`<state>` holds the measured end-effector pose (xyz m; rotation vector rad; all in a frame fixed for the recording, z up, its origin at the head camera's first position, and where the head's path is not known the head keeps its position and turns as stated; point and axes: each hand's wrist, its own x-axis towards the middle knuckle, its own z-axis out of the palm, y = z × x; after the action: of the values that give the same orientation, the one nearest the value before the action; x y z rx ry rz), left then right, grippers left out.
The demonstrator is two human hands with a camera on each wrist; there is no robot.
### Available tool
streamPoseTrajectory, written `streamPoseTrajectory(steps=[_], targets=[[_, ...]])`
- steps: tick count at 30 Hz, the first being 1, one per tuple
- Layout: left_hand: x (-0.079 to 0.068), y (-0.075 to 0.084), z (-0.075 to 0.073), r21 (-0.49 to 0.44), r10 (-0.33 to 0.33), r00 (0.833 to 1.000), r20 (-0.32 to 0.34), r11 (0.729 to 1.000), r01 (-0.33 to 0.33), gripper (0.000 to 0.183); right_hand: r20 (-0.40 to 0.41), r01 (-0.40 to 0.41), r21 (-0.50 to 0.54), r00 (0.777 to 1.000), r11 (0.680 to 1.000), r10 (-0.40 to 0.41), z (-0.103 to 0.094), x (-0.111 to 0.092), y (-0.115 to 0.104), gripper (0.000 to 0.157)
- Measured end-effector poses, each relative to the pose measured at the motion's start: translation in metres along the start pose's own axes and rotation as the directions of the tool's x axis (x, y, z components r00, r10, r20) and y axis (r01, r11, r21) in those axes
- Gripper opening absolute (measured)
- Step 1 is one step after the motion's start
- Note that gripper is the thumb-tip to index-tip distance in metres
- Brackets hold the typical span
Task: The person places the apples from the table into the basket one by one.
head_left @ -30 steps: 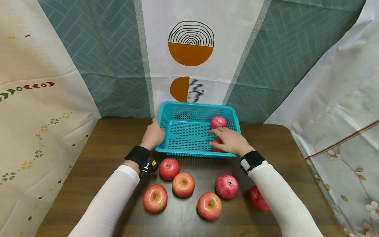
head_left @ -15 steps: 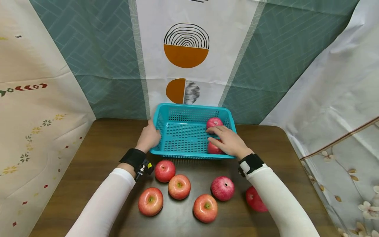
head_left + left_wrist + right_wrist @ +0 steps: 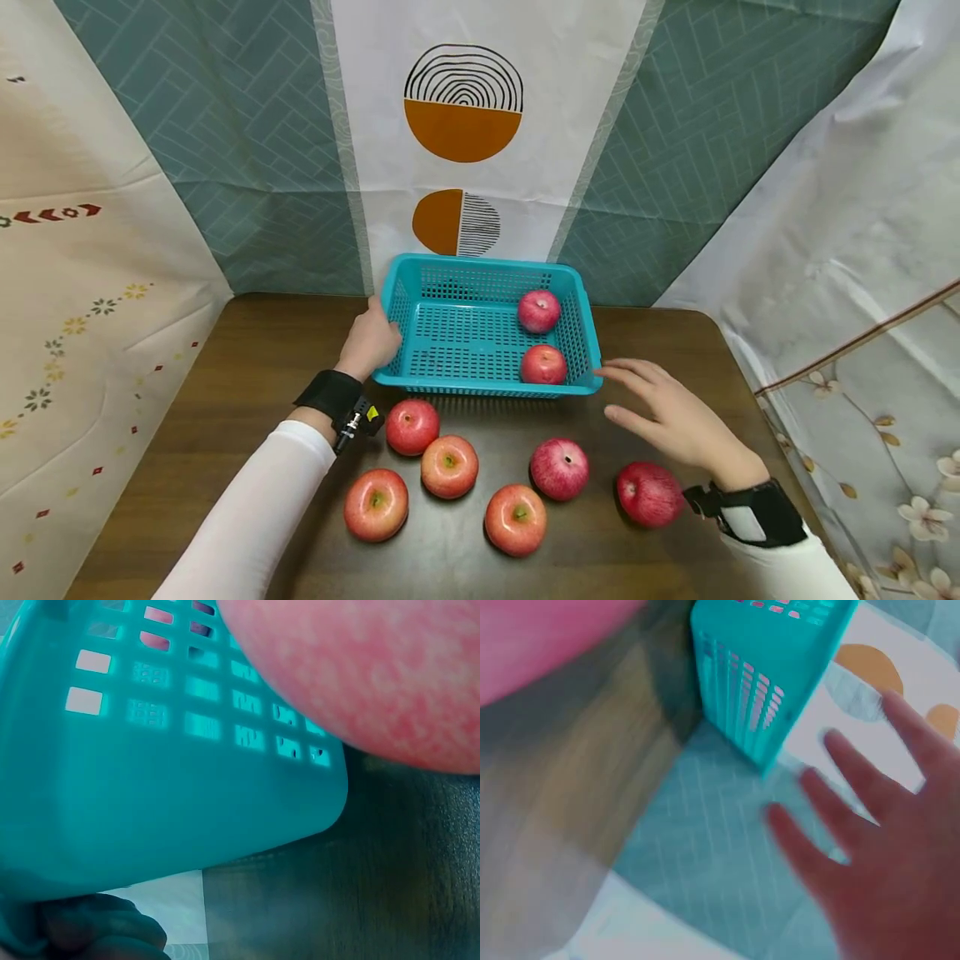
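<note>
A: What is the left hand (image 3: 367, 340) doing?

B: It is gripping the left rim of the turquoise basket (image 3: 480, 388), its fingers curling round the edge. In the left wrist view they are showing dark and low in the corner, under the rim.

A: And the right hand (image 3: 671, 412)?

B: It is hovering over the table (image 3: 225, 417), just outside the basket's front right corner. Its fingers are pointing toward the basket, loosely straightened and spread; the right wrist view is blurring them a little.

A: Where is the basket standing?

B: It is standing upright at the table's far side, before the teal and white cloth (image 3: 255, 167). Inside, a pinkish apple (image 3: 538, 311) is resting by the right end, and a red apple (image 3: 543, 365) is lying nearer the front wall, slightly apart from it.

A: What is sitting outside?

B: Six more. A rosy apple (image 3: 412, 427) is lying just in front of the basket, with an orange-red apple (image 3: 450, 466) sitting close by; I cannot tell whether they are touching. A yellowish-red apple (image 3: 377, 505) is resting nearer the person. Toward the middle, a pale red apple (image 3: 515, 520) is sitting near a dark pink apple (image 3: 559, 469). A deep red apple (image 3: 651, 494) is lying beside the right wristband (image 3: 761, 512).
</note>
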<state>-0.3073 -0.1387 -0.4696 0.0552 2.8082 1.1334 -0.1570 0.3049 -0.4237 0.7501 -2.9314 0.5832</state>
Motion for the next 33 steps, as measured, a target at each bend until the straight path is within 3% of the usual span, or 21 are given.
streamPoseTrajectory(steps=[6,12,17,25,30,33], targets=[[0.001,-0.002,0.002,0.008,-0.015,1.000,0.003,1.000,0.015,0.064,0.090,-0.110,-0.016,0.990,0.994,0.111,0.000,-0.066,-0.011,0.070],[0.002,-0.002,0.002,0.004,-0.007,1.000,0.008,1.000,0.007,0.068,0.092,-0.162,-0.052,0.982,0.985,0.166,0.011,-0.098,-0.017,0.092],[0.002,-0.003,0.004,-0.005,-0.010,1.000,0.003,1.000,0.010,0.065,0.097,-0.129,-0.063,0.986,0.990,0.135,0.018,-0.102,-0.017,0.097],[0.003,-0.004,0.001,-0.001,-0.028,1.000,-0.004,1.000,0.028,0.066,0.145,-0.077,-0.118,0.985,0.990,0.094,0.029,-0.090,-0.017,0.084],[0.001,-0.001,-0.001,0.003,-0.026,1.000,-0.004,1.000,0.026,0.066,0.079,-0.016,-0.176,0.996,0.984,0.030,0.040,-0.090,-0.018,0.087],[-0.001,-0.002,0.001,-0.003,-0.024,1.000,-0.008,1.000,0.024,0.065,0.055,-0.050,-0.183,0.997,0.982,0.061,0.046,-0.092,-0.019,0.087]])
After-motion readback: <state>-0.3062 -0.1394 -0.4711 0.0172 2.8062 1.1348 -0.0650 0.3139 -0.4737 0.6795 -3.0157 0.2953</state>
